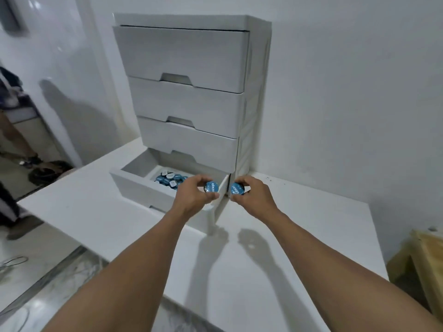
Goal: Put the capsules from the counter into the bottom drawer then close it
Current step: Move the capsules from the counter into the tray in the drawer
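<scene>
A white chest of drawers [191, 56] stands on the white counter [96, 212] in the corner. Its bottom drawer [134, 185] is pulled out and holds several blue-lidded capsules [170, 179]. My left hand [194, 195] pinches one blue capsule [211, 187] over the drawer's right end. My right hand [254, 195] pinches another blue capsule [236, 189] just to the right of the drawer's side wall, above the counter.
The three upper drawers are closed. A wooden stool or crate [424, 264] sits at the right below the counter edge. At the left, a person's legs and shoes [36, 164] stand on the floor. Cables [12, 262] lie on the floor.
</scene>
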The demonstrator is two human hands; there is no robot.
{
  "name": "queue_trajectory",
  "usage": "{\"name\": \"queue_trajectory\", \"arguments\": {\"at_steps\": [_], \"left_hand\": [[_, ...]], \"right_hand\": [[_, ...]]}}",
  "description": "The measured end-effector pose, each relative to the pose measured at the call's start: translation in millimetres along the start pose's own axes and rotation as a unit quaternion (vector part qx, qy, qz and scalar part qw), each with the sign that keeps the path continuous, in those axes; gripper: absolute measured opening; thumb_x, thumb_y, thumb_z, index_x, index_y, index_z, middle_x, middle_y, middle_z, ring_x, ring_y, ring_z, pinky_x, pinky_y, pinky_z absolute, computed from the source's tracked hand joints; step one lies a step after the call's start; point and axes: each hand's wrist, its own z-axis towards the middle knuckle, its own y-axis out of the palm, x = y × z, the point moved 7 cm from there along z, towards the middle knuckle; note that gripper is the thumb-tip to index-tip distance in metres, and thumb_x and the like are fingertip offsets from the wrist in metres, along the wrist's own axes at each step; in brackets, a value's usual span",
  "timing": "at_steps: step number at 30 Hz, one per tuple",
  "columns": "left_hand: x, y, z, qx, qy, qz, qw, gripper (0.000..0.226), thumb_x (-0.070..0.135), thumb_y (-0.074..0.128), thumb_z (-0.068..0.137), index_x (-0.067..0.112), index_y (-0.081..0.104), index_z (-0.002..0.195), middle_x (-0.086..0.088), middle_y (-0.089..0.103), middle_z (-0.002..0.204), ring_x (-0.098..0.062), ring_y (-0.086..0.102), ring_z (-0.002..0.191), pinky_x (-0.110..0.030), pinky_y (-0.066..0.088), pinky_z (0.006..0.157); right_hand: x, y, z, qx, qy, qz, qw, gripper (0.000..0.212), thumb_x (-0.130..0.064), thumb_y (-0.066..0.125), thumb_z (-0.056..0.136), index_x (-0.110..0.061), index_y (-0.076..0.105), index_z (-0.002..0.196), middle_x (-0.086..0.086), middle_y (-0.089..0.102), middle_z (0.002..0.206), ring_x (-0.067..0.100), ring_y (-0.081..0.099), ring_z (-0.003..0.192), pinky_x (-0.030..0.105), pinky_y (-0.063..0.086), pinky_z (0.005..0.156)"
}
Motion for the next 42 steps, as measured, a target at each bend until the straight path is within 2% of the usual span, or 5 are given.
{"name": "queue_trajectory", "arguments": {"at_steps": [17, 23, 28, 33, 42], "left_hand": [[-116.9, -177.1, 136.2, -0.054, -0.004, 0.062, 0.997, 0.041, 0.019, 0.083, 0.069, 0.018, 0.068, 0.107, 0.001, 0.067, 0.096, -0.014, 0.063, 0.078, -0.029, 0.055, 0.080], [-136.2, -160.4, 192.5, -0.090, 0.000, 0.086, 0.992, 0.043, 0.024, 0.080, 0.073, 0.019, 0.065, 0.113, 0.000, 0.069, 0.104, -0.012, 0.065, 0.083, -0.023, 0.055, 0.074], [-152.9, -134.7, 227.4, -0.110, -0.011, 0.098, 0.989, 0.044, 0.021, 0.080, 0.073, 0.018, 0.064, 0.114, -0.004, 0.068, 0.108, -0.016, 0.066, 0.089, -0.033, 0.058, 0.080], [-172.1, -101.9, 253.7, -0.146, -0.036, 0.118, 0.982, 0.041, 0.013, 0.078, 0.075, 0.017, 0.063, 0.114, -0.001, 0.066, 0.100, -0.012, 0.063, 0.081, -0.019, 0.050, 0.067], [-188.8, -47.0, 283.5, -0.195, 0.022, 0.192, 0.961, 0.026, 0.015, 0.072, 0.073, 0.017, 0.062, 0.097, 0.000, 0.062, 0.093, -0.016, 0.059, 0.084, -0.031, 0.053, 0.074]], "right_hand": [[-54.0, 193.6, 107.8, 0.049, 0.068, -0.020, 0.996, 0.040, -0.010, 0.080, 0.071, -0.021, 0.066, 0.106, -0.005, 0.062, 0.100, 0.017, 0.062, 0.087, 0.033, 0.053, 0.084], [-32.0, 212.0, 145.3, 0.068, 0.093, -0.046, 0.992, 0.042, -0.011, 0.078, 0.070, -0.022, 0.065, 0.108, -0.001, 0.064, 0.107, 0.017, 0.064, 0.089, 0.036, 0.055, 0.084], [3.5, 221.8, 175.7, 0.058, 0.128, -0.046, 0.989, 0.044, -0.013, 0.079, 0.072, -0.021, 0.064, 0.112, -0.001, 0.063, 0.106, 0.012, 0.063, 0.083, 0.012, 0.050, 0.064], [36.5, 228.1, 204.4, 0.040, 0.154, -0.084, 0.984, 0.046, -0.017, 0.081, 0.070, -0.023, 0.064, 0.112, 0.001, 0.061, 0.106, 0.019, 0.062, 0.089, 0.032, 0.054, 0.081], [68.1, 233.0, 228.0, 0.042, 0.109, -0.134, 0.984, 0.037, -0.011, 0.071, 0.071, -0.012, 0.061, 0.107, 0.003, 0.058, 0.095, 0.017, 0.055, 0.084, 0.022, 0.040, 0.072]]}}
